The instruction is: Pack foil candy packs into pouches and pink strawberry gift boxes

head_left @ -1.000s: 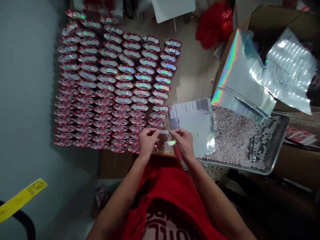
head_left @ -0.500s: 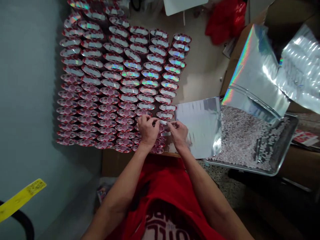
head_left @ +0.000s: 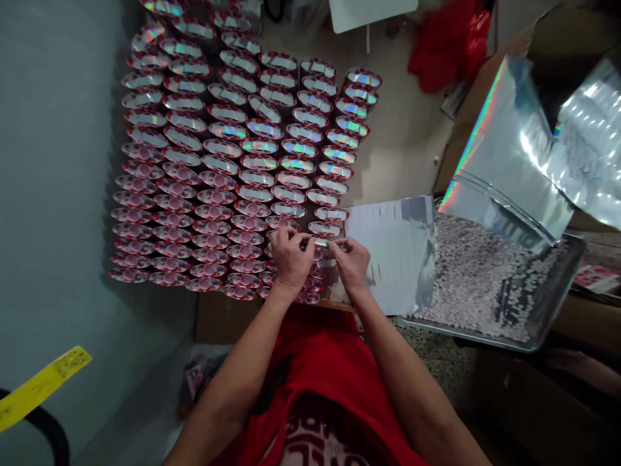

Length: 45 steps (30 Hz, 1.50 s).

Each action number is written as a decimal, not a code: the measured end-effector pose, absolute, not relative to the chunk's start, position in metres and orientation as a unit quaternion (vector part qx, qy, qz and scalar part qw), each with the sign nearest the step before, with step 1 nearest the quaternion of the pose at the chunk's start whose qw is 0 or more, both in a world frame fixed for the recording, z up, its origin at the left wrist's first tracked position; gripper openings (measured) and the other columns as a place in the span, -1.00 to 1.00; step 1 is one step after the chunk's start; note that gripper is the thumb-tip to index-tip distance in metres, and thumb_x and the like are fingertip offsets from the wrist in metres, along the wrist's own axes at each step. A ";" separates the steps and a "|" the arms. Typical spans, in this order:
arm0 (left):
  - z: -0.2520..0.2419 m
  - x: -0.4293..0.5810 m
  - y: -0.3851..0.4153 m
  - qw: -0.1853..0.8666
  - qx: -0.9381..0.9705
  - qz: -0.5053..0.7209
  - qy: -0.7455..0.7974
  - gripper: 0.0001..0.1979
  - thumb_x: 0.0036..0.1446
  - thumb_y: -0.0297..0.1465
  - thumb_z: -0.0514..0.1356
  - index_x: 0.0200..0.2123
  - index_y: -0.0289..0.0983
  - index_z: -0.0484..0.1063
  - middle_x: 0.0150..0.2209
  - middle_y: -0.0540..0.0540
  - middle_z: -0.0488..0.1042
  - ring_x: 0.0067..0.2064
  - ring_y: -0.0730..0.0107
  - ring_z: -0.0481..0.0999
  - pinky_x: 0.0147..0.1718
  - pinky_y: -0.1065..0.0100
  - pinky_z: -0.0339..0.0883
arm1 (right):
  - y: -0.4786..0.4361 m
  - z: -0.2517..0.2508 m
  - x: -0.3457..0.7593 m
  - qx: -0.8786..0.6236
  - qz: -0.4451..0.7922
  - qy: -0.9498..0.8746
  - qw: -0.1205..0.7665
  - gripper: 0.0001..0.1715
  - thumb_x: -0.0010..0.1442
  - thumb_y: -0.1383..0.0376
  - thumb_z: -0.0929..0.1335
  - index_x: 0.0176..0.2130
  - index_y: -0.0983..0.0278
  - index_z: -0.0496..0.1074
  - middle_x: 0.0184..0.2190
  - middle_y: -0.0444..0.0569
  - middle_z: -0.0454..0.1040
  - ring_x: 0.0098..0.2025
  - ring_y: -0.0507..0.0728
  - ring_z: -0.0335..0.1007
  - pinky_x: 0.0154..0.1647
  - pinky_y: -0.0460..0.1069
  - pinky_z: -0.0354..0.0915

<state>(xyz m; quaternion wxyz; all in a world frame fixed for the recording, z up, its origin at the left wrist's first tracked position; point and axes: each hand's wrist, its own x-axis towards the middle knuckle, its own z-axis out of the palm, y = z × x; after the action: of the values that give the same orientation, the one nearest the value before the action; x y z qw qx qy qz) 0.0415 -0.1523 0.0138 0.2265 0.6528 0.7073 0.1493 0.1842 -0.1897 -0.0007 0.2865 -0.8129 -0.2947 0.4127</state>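
My left hand (head_left: 290, 257) and my right hand (head_left: 351, 261) are close together at the near edge of the table. Both pinch the ends of one small pouch (head_left: 321, 243) with a shiny holographic top, held just above the near right corner of the rows. Several rows of the same red-and-silver pouches (head_left: 228, 168) stand open side by side, covering the left part of the table. A flat silver foil bag (head_left: 395, 249) lies just right of my right hand.
A metal tray (head_left: 557, 310) full of small pale pieces sits at the right, with large holographic bags (head_left: 514, 155) leaning over it from a cardboard box. A red plastic bag (head_left: 449, 42) lies at the back. A grey wall runs along the left.
Both hands moved away from my body, carrying the small pouch from the table's near edge up to the near right end of the rows. The view has shifted slightly.
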 end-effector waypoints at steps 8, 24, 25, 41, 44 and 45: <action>0.013 0.041 -0.153 0.225 0.645 0.152 0.714 -0.95 0.18 -0.32 0.39 -0.34 -0.14 0.67 -0.07 -0.21 0.50 0.05 -0.01 0.41 0.06 0.03 0.29 | -0.191 -0.006 0.185 -0.804 0.431 -0.277 0.301 -0.60 0.09 -0.05 0.47 -0.36 0.23 0.62 -0.52 -0.08 0.57 -0.47 0.12 0.40 -0.36 -0.01 0.25; 0.011 0.041 -0.152 0.227 0.646 0.147 0.714 -0.94 0.19 -0.33 0.37 -0.33 -0.15 0.66 -0.07 -0.22 0.49 0.04 -0.02 0.40 0.07 0.02 0.27 | -0.186 0.001 0.183 -0.806 0.438 -0.272 0.292 -0.71 0.07 0.04 0.47 -0.41 0.21 0.60 -0.52 -0.12 0.55 -0.46 0.10 0.37 -0.35 -0.01 0.23; 0.011 0.042 -0.153 0.226 0.646 0.147 0.714 -0.94 0.20 -0.33 0.37 -0.33 -0.15 0.65 -0.07 -0.22 0.48 0.05 -0.02 0.40 0.07 0.02 0.26 | -0.186 0.001 0.183 -0.806 0.436 -0.273 0.293 -0.71 0.07 0.04 0.47 -0.42 0.21 0.60 -0.52 -0.11 0.56 -0.45 0.11 0.38 -0.35 -0.01 0.24; 0.035 0.034 -0.149 0.351 0.585 0.183 0.708 -0.85 0.19 -0.37 0.39 -0.22 -0.19 0.47 -0.07 -0.18 0.55 0.06 0.05 0.50 0.16 0.05 0.34 | -0.186 0.008 0.199 -0.844 0.386 -0.259 0.268 -0.33 -0.13 -0.18 0.59 -0.31 0.15 0.29 -0.58 -0.27 0.32 -0.50 0.09 0.23 -0.38 0.00 0.10; 0.045 0.029 -0.179 0.556 0.414 0.218 0.687 -0.74 0.28 -0.13 0.31 -0.16 -0.19 0.57 -0.18 -0.11 0.61 -0.16 0.25 0.58 -0.12 0.25 0.46 | -0.188 0.019 0.192 -0.837 0.390 -0.250 0.290 -0.34 -0.10 -0.19 0.58 -0.31 0.15 0.29 -0.58 -0.26 0.32 -0.50 0.08 0.23 -0.39 -0.01 0.10; 0.047 0.027 -0.187 0.621 0.338 0.215 0.674 -0.63 0.25 -0.02 0.32 -0.15 -0.20 0.59 -0.22 -0.10 0.62 -0.23 0.29 0.59 -0.22 0.30 0.46 | -0.188 0.021 0.189 -0.835 0.392 -0.247 0.296 -0.34 -0.10 -0.19 0.58 -0.31 0.15 0.29 -0.58 -0.25 0.33 -0.49 0.08 0.24 -0.39 -0.01 0.11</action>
<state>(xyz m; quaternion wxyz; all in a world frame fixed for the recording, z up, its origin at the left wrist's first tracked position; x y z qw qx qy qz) 0.0274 -0.1873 0.0465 0.6211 0.3384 0.6736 0.2147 0.1889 -0.1879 0.0209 0.2963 -0.8353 -0.2465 0.3920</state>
